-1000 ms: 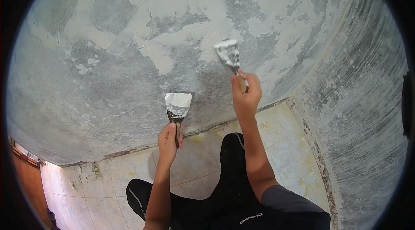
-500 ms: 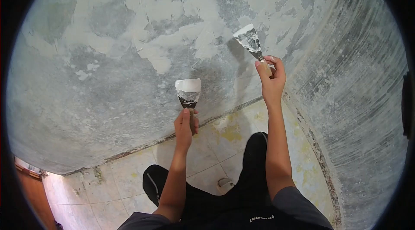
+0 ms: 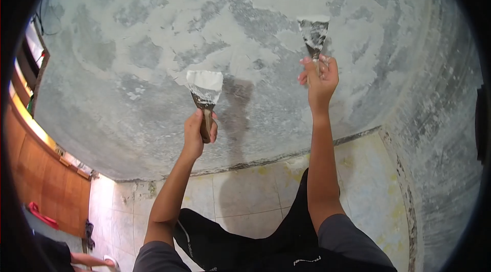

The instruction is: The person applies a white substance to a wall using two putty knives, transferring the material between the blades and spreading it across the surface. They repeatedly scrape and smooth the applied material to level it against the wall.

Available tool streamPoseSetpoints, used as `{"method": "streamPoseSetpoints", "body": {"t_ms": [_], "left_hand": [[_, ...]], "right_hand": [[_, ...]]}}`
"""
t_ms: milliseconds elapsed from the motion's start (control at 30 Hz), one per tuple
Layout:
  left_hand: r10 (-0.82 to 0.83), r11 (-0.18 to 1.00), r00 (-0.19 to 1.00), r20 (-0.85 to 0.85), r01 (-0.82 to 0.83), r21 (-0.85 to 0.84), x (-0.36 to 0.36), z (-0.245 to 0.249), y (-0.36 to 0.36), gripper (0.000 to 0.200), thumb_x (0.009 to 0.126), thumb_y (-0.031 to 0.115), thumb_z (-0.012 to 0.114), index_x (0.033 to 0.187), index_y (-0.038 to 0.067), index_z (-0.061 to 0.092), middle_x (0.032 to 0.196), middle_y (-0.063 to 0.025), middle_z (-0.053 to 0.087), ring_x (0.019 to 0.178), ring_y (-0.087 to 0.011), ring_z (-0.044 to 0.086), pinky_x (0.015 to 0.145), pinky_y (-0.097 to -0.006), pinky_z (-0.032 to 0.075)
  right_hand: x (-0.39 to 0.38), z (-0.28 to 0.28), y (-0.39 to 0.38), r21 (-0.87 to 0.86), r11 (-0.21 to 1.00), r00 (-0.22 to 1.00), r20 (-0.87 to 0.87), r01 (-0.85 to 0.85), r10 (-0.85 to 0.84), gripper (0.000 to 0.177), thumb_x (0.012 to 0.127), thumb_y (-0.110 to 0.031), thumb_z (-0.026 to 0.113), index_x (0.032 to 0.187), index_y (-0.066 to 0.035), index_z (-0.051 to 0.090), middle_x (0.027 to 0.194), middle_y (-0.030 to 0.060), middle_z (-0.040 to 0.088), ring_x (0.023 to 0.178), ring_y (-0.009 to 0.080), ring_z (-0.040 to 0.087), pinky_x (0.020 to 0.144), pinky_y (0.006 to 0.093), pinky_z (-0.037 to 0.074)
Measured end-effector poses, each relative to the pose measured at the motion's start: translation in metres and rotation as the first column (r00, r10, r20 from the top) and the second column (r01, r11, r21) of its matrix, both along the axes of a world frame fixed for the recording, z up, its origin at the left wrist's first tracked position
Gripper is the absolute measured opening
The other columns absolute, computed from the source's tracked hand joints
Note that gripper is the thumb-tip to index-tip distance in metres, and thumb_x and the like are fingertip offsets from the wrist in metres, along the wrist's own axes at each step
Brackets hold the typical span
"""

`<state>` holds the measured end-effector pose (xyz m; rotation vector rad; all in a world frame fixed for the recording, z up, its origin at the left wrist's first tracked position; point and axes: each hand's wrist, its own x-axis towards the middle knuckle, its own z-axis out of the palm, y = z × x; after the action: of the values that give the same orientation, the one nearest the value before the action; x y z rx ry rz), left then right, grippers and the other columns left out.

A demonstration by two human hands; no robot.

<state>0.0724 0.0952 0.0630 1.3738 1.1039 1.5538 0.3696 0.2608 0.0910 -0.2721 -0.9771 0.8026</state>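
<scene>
My left hand (image 3: 198,128) is closed round the handle of a putty knife (image 3: 203,97), whose blade points up and carries a thick band of white putty. Higher and to the right, my right hand (image 3: 322,80) grips a second putty knife (image 3: 313,36) by its handle. Its blade is smeared with putty, with a white strip along the top edge. That blade is right at the grey wall (image 3: 153,118), over an area of patchy pale coating. Bare darker grey shows through in many spots.
A side wall (image 3: 434,170) meets the front wall at the right. Below lies a tiled floor (image 3: 250,221) with yellowish stains. At the left are a brown wooden surface (image 3: 46,180), a red item (image 3: 42,216) and another person's arm (image 3: 87,259).
The view has swung left, bringing the wooden surface and another person's arm into sight. My right putty knife has turned from leaning left to nearly upright. Both hands keep their knives.
</scene>
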Motion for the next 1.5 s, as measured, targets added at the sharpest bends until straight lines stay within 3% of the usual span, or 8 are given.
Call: {"method": "streamPoseSetpoints", "body": {"t_ms": [200, 400, 567, 767, 867, 967, 1200, 1500], "left_hand": [[0.16, 0.987, 0.985, -0.062, -0.158, 0.029, -0.004, 0.053, -0.041, 0.061, 0.11, 0.055, 0.036, 0.105, -0.001, 0.059, 0.06, -0.0048, 0.054, 0.046, -0.0124, 0.05, 0.046, -0.0265, 0.04], [0.328, 0.924, 0.939, 0.099, -0.297, -0.242, 0.003, 0.025, -0.116, 0.058, 0.108, 0.059, 0.037, 0.107, 0.005, 0.057, 0.059, -0.0032, 0.051, 0.044, -0.0138, 0.046, 0.043, -0.0277, 0.037], [0.473, 0.862, 0.867, 0.158, -0.418, -0.287, 0.008, -0.004, -0.148, 0.053, 0.11, 0.056, 0.036, 0.107, 0.007, 0.056, 0.057, -0.0011, 0.049, 0.043, -0.0123, 0.047, 0.042, -0.0272, 0.037], [0.561, 0.784, 0.815, 0.144, -0.467, -0.41, 0.03, -0.044, -0.157, 0.053, 0.11, 0.055, 0.035, 0.107, 0.006, 0.055, 0.057, -0.0015, 0.05, 0.042, -0.0129, 0.047, 0.042, -0.0269, 0.038], [0.502, 0.795, 0.859, 0.103, -0.411, -0.447, 0.037, -0.033, -0.16, 0.053, 0.11, 0.056, 0.034, 0.106, 0.008, 0.055, 0.056, -0.0015, 0.049, 0.042, -0.013, 0.045, 0.041, -0.0275, 0.036], [0.429, 0.857, 0.798, 0.422, -0.212, -0.47, 0.044, -0.025, -0.162, 0.051, 0.11, 0.055, 0.034, 0.106, 0.009, 0.057, 0.056, -0.0012, 0.046, 0.041, -0.0129, 0.04, 0.04, -0.028, 0.033], [0.467, 0.823, 0.797, 0.382, -0.234, -0.517, 0.037, -0.027, -0.168, 0.051, 0.11, 0.054, 0.035, 0.105, 0.009, 0.057, 0.055, -0.0009, 0.047, 0.042, -0.0126, 0.041, 0.041, -0.0282, 0.034], [0.467, 0.804, 0.812, 0.351, -0.224, -0.551, 0.028, -0.032, -0.161, 0.051, 0.11, 0.055, 0.036, 0.106, 0.009, 0.057, 0.056, -0.0008, 0.049, 0.041, -0.0129, 0.043, 0.042, -0.0284, 0.034]], "right_hand": [[-0.034, -0.021, -0.004, -0.105, 0.988, 0.99, 0.076, -0.112, 0.12, 0.028, 0.09, -0.004, 0.08, 0.107, 0.0, 0.059, 0.091, 0.0078, 0.07, 0.064, 0.0079, 0.06, 0.056, 0.0228, 0.048], [-0.066, -0.089, -0.016, 0.048, 0.997, 0.959, 0.272, 0.062, -0.073, 0.026, 0.093, -0.009, 0.079, 0.107, 0.0, 0.06, 0.092, 0.0058, 0.069, 0.08, 0.0049, 0.056, 0.075, 0.0225, 0.049], [-0.06, -0.098, -0.022, 0.22, 0.967, 0.831, 0.509, 0.126, -0.223, 0.021, 0.1, -0.014, 0.069, 0.112, 0.001, 0.059, 0.108, 0.0153, 0.069, 0.098, 0.0226, 0.063, 0.095, 0.0387, 0.049], [-0.046, -0.112, -0.017, 0.425, 0.885, 0.518, 0.722, 0.19, -0.458, 0.023, 0.095, -0.008, 0.071, 0.118, -0.005, 0.068, 0.114, 0.0094, 0.065, 0.101, 0.0295, 0.057, 0.089, 0.0424, 0.049], [-0.055, -0.129, -0.015, 0.441, 0.85, 0.499, 0.688, 0.289, -0.527, 0.028, 0.094, -0.008, 0.072, 0.122, -0.01, 0.072, 0.114, 0.0073, 0.063, 0.103, 0.0281, 0.056, 0.086, 0.0404, 0.048], [-0.062, -0.133, -0.017, 0.402, 0.852, 0.478, 0.706, 0.336, -0.522, 0.031, 0.093, -0.006, 0.074, 0.123, -0.012, 0.073, 0.112, 0.006, 0.061, 0.104, 0.0275, 0.054, 0.085, 0.0379, 0.048], [-0.052, -0.15, -0.003, 0.322, 0.88, 0.541, 0.697, 0.35, -0.47, 0.029, 0.09, -0.005, 0.076, 0.118, -0.012, 0.075, 0.111, 0.0058, 0.062, 0.102, 0.0255, 0.056, 0.084, 0.037, 0.048], [-0.067, -0.135, -0.016, 0.488, 0.803, 0.524, 0.61, 0.342, -0.594, 0.028, 0.088, -0.005, 0.078, 0.115, -0.011, 0.077, 0.104, 0.0054, 0.067, 0.097, 0.0251, 0.058, 0.087, 0.0386, 0.047]]}}
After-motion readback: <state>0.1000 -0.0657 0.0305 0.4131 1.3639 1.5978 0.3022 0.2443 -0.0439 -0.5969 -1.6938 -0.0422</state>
